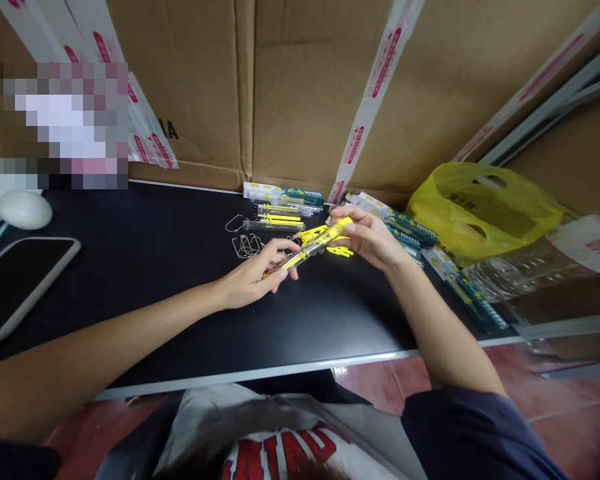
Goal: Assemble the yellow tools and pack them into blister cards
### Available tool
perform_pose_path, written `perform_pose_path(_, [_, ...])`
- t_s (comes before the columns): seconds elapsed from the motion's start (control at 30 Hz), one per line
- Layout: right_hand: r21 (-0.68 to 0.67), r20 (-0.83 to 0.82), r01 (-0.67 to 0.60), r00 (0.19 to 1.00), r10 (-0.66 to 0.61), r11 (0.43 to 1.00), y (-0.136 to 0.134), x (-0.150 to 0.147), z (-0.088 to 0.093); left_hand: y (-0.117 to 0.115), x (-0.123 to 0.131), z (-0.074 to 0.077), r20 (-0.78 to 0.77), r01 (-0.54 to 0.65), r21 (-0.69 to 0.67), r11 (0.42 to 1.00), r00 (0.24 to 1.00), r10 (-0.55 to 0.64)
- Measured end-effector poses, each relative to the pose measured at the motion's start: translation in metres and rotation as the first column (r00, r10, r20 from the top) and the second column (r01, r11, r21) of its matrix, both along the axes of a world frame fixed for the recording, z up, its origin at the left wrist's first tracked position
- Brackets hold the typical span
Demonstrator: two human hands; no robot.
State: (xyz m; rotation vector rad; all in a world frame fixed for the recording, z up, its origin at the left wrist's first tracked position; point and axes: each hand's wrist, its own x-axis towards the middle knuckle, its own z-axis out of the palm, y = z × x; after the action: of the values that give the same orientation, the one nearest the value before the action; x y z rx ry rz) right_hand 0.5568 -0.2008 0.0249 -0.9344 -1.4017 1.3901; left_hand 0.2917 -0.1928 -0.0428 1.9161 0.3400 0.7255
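Note:
Both of my hands hold a clear plastic tube with yellow parts (316,246), tilted above the black table. My left hand (260,273) has its fingers closed round the tube's lower end. The fingers of my right hand (367,237) pinch the yellow piece at the upper end. Just behind lie loose yellow plastic pieces (340,251), partly hidden by my hands. Bent metal wire hooks (247,245) form a small heap left of the tube. More clear tubes with yellow rods (280,219) lie farther back.
Printed green-and-white boxes (283,193) lie at the back and right. A yellow plastic bag (480,207) and a clear bottle (510,277) stand at the right. A phone (25,283) lies left. Cardboard boxes (300,87) wall the black table's (180,220) rear.

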Motion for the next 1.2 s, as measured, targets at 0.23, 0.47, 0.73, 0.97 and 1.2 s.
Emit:
perform_pose_path(0.23, [-0.007, 0.248, 0.01, 0.969, -0.008, 1.0, -0.001, 0.009, 0.004, 0.001, 0.001, -0.004, 0.074, -0.103, 0.019, 0.995, 0.992, 0.101])
perform_pose_path(0.47, [0.131, 0.215, -0.01, 0.976, -0.019, 0.991, -0.002, 0.008, 0.005, 0.004, -0.001, -0.002, 0.06, -0.15, 0.126, 0.981, 0.988, 0.144])
perform_pose_path(0.73, [0.138, 0.208, 0.015, 0.977, -0.044, 0.99, 0.002, 0.007, -0.002, 0.004, 0.0, -0.001, 0.051, -0.306, 0.348, 0.886, 0.95, 0.308])
perform_pose_path(0.97, [0.157, 0.243, 0.04, 0.967, -0.078, 0.987, -0.002, -0.001, -0.001, 0.005, -0.003, 0.005, 0.129, -0.415, 0.586, 0.696, 0.895, 0.426])
perform_pose_path(1.2, [0.167, 0.219, 0.045, 0.972, -0.081, 0.985, -0.002, -0.003, -0.002, 0.007, -0.003, 0.004, 0.153, -0.421, 0.677, 0.604, 0.883, 0.444])
